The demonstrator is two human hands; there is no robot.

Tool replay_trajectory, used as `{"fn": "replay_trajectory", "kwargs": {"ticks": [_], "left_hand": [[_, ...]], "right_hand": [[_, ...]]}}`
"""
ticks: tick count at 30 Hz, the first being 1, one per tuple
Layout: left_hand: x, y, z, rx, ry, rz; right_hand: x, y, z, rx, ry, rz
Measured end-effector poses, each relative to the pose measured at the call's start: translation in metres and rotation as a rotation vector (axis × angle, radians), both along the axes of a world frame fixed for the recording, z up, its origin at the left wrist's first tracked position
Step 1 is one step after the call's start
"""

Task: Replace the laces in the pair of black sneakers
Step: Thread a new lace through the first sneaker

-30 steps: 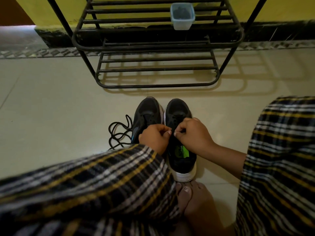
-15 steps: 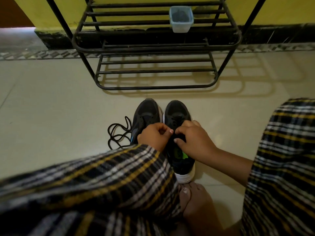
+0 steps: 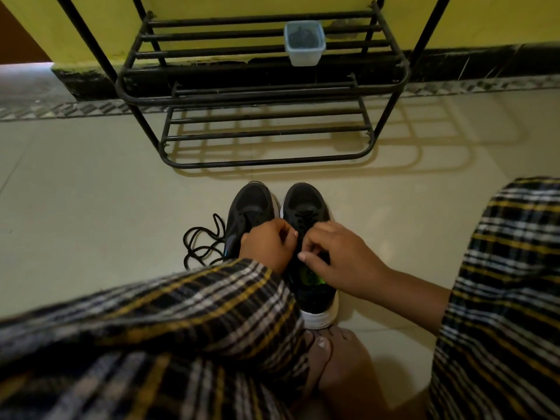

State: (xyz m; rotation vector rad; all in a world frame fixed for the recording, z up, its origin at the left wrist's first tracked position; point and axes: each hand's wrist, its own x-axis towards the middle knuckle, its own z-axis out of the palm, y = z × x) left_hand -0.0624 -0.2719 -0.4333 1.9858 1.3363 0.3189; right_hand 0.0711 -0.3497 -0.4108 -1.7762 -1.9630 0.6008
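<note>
1. Working both hands over the right sneaker (image 3: pixel 306 207), I have the left hand (image 3: pixel 266 247) and the right hand (image 3: pixel 339 259) curled, fingertips meeting above its eyelets and pinching what I take to be its lace; the lace itself is hidden under the fingers.
2. The pair stands side by side on the floor, toes toward the shoe rack (image 3: pixel 260 95), the left sneaker (image 3: pixel 248 207) touching the right.
3. A loose black lace (image 3: pixel 203 241) lies coiled on the floor just beside the left sneaker's outer side.
4. To do this step well, I judge I should keep both ends evenly tensioned, feed one eyelet at a time, and steady the shoe so it doesn't slide on the smooth floor.
</note>
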Motion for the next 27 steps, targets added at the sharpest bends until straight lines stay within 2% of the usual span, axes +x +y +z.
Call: {"fn": "replay_trajectory", "kwargs": {"ticks": [3,6,7,10,12,15,19,23,27], "left_hand": [[-0.003,0.002,0.004,0.041,-0.059,0.048],[-0.007,0.007,0.014,-0.01,-0.129,0.169],[-0.006,0.008,0.021,-0.111,-0.24,0.253],[-0.003,0.009,0.045,-0.545,-0.752,0.577],[-0.006,0.015,0.057,-0.636,-0.971,0.709],[-0.016,0.028,0.065,-0.547,-1.114,0.769],[-0.038,0.045,0.073,-0.342,-1.201,0.826],[-0.065,0.063,0.082,-0.316,-1.431,0.986],[-0.089,0.077,0.082,-0.273,-1.486,1.08]], "right_hand": [[-0.009,-0.01,-0.005,-0.16,-0.001,0.254],[-0.012,-0.014,-0.015,-0.28,-0.004,0.322],[-0.012,-0.014,-0.017,-0.285,-0.021,0.32],[-0.014,-0.011,-0.024,-0.284,-0.033,0.319],[-0.014,-0.01,-0.028,-0.284,-0.034,0.323],[-0.015,-0.009,-0.031,-0.278,-0.029,0.325],[-0.014,-0.009,-0.032,-0.287,-0.008,0.317],[-0.014,-0.008,-0.033,-0.283,0.007,0.308],[-0.014,-0.009,-0.034,-0.28,0.015,0.296]]}}
